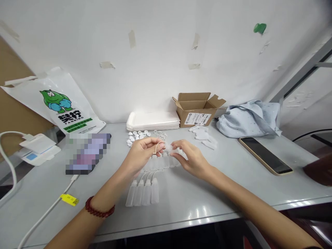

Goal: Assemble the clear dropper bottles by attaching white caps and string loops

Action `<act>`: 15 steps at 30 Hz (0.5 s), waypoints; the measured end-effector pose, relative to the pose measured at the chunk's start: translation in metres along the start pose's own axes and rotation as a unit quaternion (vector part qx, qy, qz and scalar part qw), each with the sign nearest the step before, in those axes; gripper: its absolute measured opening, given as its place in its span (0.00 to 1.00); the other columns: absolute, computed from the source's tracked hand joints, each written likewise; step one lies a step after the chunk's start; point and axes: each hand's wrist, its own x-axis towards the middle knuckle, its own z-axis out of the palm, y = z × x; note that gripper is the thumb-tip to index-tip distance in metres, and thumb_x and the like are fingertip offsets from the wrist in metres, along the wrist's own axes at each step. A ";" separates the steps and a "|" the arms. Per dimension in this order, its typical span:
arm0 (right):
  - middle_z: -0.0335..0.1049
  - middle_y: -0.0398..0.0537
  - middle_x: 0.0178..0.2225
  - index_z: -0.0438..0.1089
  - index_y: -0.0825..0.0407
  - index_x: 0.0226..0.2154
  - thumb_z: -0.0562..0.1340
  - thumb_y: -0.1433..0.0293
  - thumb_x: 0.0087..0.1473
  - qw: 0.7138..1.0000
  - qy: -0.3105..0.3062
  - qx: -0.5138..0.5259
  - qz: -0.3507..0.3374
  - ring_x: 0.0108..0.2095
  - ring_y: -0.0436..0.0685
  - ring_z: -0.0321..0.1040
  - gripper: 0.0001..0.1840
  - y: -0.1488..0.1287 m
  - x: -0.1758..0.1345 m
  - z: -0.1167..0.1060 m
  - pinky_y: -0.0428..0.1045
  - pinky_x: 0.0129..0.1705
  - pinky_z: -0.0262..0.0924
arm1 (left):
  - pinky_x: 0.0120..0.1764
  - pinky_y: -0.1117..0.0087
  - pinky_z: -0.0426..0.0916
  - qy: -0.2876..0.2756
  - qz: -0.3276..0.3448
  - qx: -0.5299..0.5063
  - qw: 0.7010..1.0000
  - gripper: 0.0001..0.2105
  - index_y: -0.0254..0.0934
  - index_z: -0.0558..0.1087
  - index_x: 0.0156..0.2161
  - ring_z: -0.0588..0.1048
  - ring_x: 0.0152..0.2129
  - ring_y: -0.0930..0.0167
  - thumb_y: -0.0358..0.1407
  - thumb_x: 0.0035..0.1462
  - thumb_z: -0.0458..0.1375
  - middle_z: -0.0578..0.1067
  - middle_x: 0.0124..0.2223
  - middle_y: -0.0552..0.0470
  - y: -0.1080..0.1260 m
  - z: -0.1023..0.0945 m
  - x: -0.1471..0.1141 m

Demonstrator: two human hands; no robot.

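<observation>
My left hand (144, 150) pinches a thin off-white strap (156, 146) that curves up into a loop. Just beside it, my right hand (190, 155) has its fingers closed round a small translucent plastic bottle (168, 148), partly hidden by the fingertips. Both hands meet above the middle of the table. Below them stand or lie several translucent squeeze bottles (146, 193) in a row, thin straps running from their necks. Behind these, more such bottles (166, 160) are half covered by my hands. White caps (133, 138) and pale strap pieces (162, 135) are scattered beyond my left hand.
At the back are a stack of white envelopes (153, 121) and an open cardboard box (195, 112). Translucent pieces (203, 135) lie before the box. A blue cloth bag (247, 119) and phone (266, 155) are right; a blurred phone (89, 154), cable (44, 214) and printed bag (59, 103) are left.
</observation>
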 end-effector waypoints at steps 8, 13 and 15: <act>0.69 0.51 0.36 0.60 0.50 0.41 0.55 0.73 0.60 1.000 -0.007 -0.005 -0.017 0.37 0.56 0.67 0.06 -0.001 0.001 -0.002 0.50 0.35 0.65 | 0.34 0.71 0.67 -0.010 0.025 0.060 0.998 0.10 0.38 0.75 0.35 0.70 0.26 0.75 0.41 0.50 0.63 0.73 0.31 0.55 0.001 0.004 -0.001; 0.69 0.51 0.37 0.60 0.51 0.45 0.55 0.72 0.60 1.000 0.010 -0.007 -0.010 0.37 0.56 0.68 0.09 -0.001 -0.001 0.000 0.50 0.35 0.66 | 0.34 0.70 0.68 -0.009 0.030 0.090 0.995 0.11 0.38 0.74 0.36 0.69 0.26 0.74 0.42 0.49 0.63 0.72 0.31 0.54 0.001 0.005 -0.001; 0.69 0.52 0.37 0.59 0.51 0.47 0.55 0.71 0.60 1.000 0.011 -0.006 -0.008 0.37 0.56 0.68 0.11 -0.002 -0.002 0.000 0.50 0.35 0.66 | 0.34 0.69 0.68 -0.013 0.033 0.094 0.995 0.11 0.38 0.74 0.36 0.70 0.26 0.73 0.42 0.49 0.63 0.73 0.32 0.54 0.000 0.005 -0.002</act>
